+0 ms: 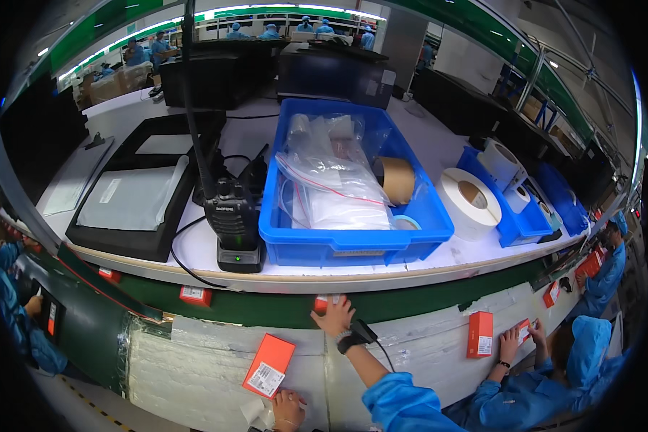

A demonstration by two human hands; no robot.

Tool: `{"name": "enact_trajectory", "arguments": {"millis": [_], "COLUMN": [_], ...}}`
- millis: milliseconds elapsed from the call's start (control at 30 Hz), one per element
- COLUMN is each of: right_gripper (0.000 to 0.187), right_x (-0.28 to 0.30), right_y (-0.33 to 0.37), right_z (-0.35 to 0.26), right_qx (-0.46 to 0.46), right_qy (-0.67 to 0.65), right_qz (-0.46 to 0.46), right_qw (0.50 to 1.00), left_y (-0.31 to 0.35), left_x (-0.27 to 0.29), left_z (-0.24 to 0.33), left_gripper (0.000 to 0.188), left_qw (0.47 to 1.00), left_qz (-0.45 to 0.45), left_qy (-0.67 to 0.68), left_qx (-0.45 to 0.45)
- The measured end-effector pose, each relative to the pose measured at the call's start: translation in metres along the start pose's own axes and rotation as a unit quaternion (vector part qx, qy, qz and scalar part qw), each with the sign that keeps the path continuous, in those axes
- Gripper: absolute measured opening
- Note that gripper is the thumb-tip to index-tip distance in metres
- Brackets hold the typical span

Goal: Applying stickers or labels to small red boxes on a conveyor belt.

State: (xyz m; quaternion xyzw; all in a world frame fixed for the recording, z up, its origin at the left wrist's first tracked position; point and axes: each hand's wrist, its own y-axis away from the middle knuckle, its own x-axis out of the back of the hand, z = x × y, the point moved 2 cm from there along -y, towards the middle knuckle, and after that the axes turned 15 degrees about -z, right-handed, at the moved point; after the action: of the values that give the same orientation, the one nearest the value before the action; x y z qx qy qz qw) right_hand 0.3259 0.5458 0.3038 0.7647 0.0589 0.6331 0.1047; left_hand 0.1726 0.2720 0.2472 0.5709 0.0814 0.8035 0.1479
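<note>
My right hand [334,318], with a dark band at the wrist and a blue sleeve, reaches across to the green conveyor. Its fingers close over a small red box [329,299] there. My left hand [289,411] rests low on the pale bench, fingers loosely bent and slightly apart, with no held thing visible. Just above it lies a red box with a white label [268,365]. A crumpled piece of whitish film [252,411] is beside the left hand. Right of my right wrist stands a black corded device [363,331]; its kind is unclear.
Beyond the conveyor [266,306], a shelf carries a blue bin [324,248] of plastic bags and tape, a walkie-talkie [235,223], and a label roll [469,204]. At right, a co-worker [583,360] handles a red box beside another upright red box [480,334]. Another person [21,317] works at left.
</note>
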Motion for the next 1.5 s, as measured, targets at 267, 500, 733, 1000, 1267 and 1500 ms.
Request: {"name": "enact_trajectory", "arguments": {"millis": [267, 500, 733, 1000, 1267, 1500], "right_gripper": [0.085, 0.084, 0.035, 0.036, 0.036, 0.033], "right_x": [-0.006, -0.005, 0.002, 0.017, 0.042, 0.013], "right_y": [0.038, 0.196, 0.218, 0.211, 0.228, 0.203], "right_z": [0.019, 0.044, 0.067, 0.055, 0.013, 0.078], "right_qx": [-0.011, 0.033, 0.175, 0.206, 0.269, 0.211], "right_qy": [-0.106, -0.154, -0.432, -0.546, -0.569, -0.643], "right_qz": [0.034, -0.029, -0.053, -0.245, -0.192, -0.200], "right_qw": [0.994, 0.987, 0.883, 0.775, 0.753, 0.708], "left_y": [-0.004, -0.019, -0.019, -0.016, -0.017, -0.030], "left_x": [0.049, 0.043, 0.085, 0.097, 0.067, 0.059], "left_z": [0.013, 0.024, 0.055, 0.060, 0.069, 0.038], "left_gripper": [0.012, 0.015, 0.013, 0.012, 0.005, 0.016], "left_qw": [0.983, 0.967, 0.928, 0.925, 0.663, 0.554], "left_qz": [0.033, -0.043, 0.023, 0.004, -0.080, 0.027], "left_qy": [0.178, 0.243, 0.360, 0.321, 0.737, 0.832], "left_qx": [-0.042, -0.069, -0.090, -0.204, -0.103, -0.013]}}
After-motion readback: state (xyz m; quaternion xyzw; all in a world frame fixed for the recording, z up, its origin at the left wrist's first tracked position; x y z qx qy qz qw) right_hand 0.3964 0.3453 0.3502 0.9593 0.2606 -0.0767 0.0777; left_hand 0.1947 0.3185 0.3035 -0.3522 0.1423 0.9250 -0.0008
